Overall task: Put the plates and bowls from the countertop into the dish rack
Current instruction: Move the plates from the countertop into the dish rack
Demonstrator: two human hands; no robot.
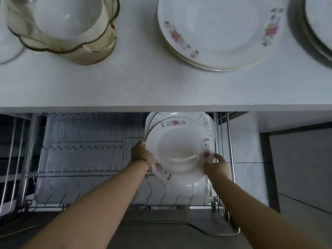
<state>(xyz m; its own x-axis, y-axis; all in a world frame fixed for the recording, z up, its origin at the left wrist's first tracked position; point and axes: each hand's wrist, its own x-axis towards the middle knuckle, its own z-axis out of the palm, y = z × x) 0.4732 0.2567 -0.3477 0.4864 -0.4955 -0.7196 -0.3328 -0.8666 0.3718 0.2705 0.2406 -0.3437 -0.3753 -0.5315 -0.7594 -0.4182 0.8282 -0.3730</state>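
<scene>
A white floral plate [177,151] stands tilted on edge over the right end of the wire dish rack [86,169], which is pulled out below the countertop. My left hand [142,152] grips its left rim and my right hand [216,165] grips its right rim. Behind it, other white plates [206,119] stand in the rack slots. On the countertop [136,83] lie a stack of floral plates [219,33] and stacked smoky glass bowls [66,31].
A dark-rimmed stack of dishes [312,33] sits at the counter's right edge, and a clear glass rim [10,56] shows at far left. The rack's left slots hold nothing. A steel rack post [230,150] rises just right of my right hand.
</scene>
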